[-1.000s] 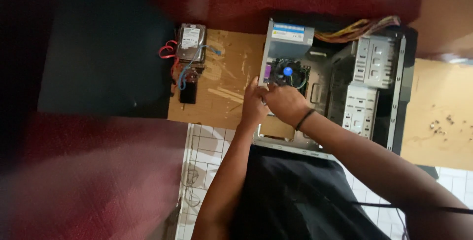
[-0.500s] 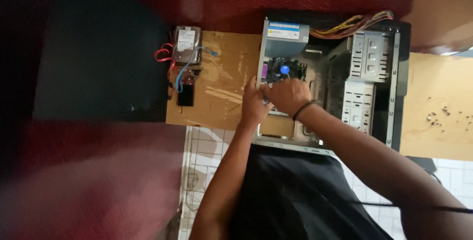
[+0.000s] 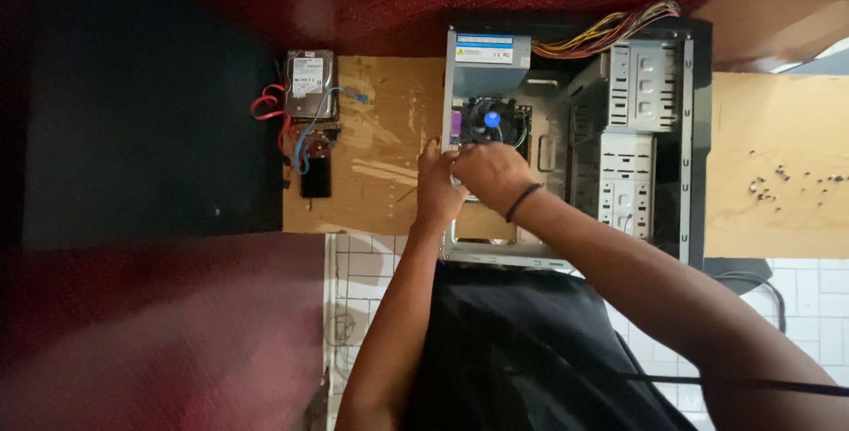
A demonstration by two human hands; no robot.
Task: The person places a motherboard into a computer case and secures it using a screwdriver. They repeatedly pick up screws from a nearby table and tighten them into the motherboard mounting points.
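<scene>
Inside the open computer case (image 3: pixel 566 139), both hands, left (image 3: pixel 438 188) and right (image 3: pixel 491 175), meet below the cooler fan (image 3: pixel 491 119); whether they grip anything cannot be told.

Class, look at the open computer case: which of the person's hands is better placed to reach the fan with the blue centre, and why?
Probably the right hand: it is inside the open computer case, just below the fan. The left hand rests at the case's outer edge.

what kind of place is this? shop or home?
Likely an informal PC repair spot, home or small shop; can't tell which. Open computer case on a wooden board, loose hard drive, scattered screws, tiled floor.
</scene>
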